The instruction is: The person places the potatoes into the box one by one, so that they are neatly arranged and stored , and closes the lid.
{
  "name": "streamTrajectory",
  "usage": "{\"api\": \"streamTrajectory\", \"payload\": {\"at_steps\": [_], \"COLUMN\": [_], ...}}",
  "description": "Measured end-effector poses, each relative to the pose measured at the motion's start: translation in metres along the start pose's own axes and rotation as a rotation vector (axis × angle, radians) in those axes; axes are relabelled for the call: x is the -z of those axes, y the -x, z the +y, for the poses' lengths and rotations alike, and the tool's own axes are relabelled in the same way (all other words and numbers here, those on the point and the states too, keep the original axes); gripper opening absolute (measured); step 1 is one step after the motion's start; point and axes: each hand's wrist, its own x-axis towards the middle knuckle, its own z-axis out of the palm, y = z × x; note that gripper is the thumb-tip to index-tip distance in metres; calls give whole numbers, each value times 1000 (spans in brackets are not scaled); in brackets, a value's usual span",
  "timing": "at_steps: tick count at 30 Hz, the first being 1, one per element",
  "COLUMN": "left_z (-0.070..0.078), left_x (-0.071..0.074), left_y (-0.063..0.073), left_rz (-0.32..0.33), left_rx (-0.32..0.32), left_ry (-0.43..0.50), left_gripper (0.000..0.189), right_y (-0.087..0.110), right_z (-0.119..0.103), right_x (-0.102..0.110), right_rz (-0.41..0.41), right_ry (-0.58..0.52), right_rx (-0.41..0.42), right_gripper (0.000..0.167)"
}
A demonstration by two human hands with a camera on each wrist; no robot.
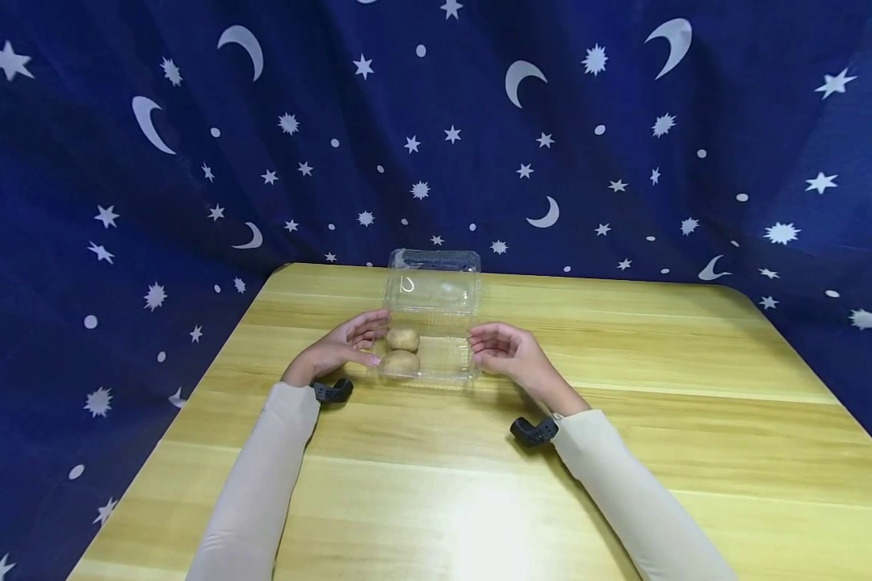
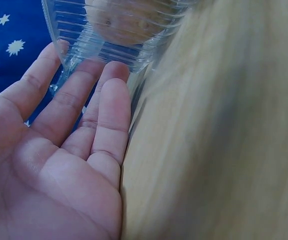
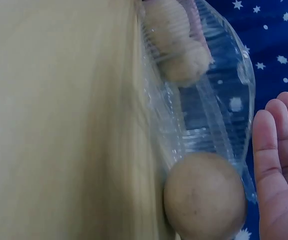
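Observation:
An open clear plastic clamshell box (image 1: 443, 359) lies on the table, its lid (image 1: 436, 282) raised at the back. Two potatoes, one farther back (image 1: 403, 340) and one nearer (image 1: 400, 363), sit in its left side. My left hand (image 1: 345, 343) is at the box's left side; in the left wrist view its straight fingertips touch the ribbed wall. At the right edge is my right hand (image 1: 505, 351), fingers loosely bent. In the right wrist view, a third potato (image 3: 204, 195) appears large beside that hand's palm; the head view does not show it.
The wooden table (image 1: 625, 484) reaches back to a dark blue curtain (image 1: 436, 186) with moons and stars. A black wrist device (image 1: 334, 391) is on the left wrist, and another black wrist device (image 1: 534, 432) on the right.

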Motion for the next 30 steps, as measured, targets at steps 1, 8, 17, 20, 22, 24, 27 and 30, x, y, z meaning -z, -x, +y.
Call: {"api": "streamTrajectory", "payload": {"at_steps": [1, 8, 17, 20, 22, 24, 27, 30], "left_z": [0, -1, -2, -3, -3, -2, -2, -1], "left_x": [0, 1, 2, 2, 2, 2, 2, 1], "left_y": [0, 0, -1, -2, -2, -1, -1, 0], "left_rz": [1, 3, 4, 6, 7, 7, 8, 10], "left_rx": [1, -1, -3, -2, -3, -1, 3, 6], "left_ry": [-1, -7, -7, -7, -12, -9, -11, -9], "left_gripper": [101, 103, 103, 101, 100, 100, 101, 103], "right_y": [0, -2, -3, -3, -2, -2, -1, 0], "right_z": [0, 5, 17, 20, 22, 24, 28, 31], "right_x": [1, 15, 28, 31, 33, 35, 39, 42], "right_rz": [7, 91, 179, 205, 214, 218, 215, 188], "right_ry": [9, 65, 78, 71, 64, 65, 74, 85], "right_rx": [5, 36, 39, 39, 40, 37, 19, -6], "right_gripper": [47, 42, 38, 37, 36, 35, 34, 36]}}
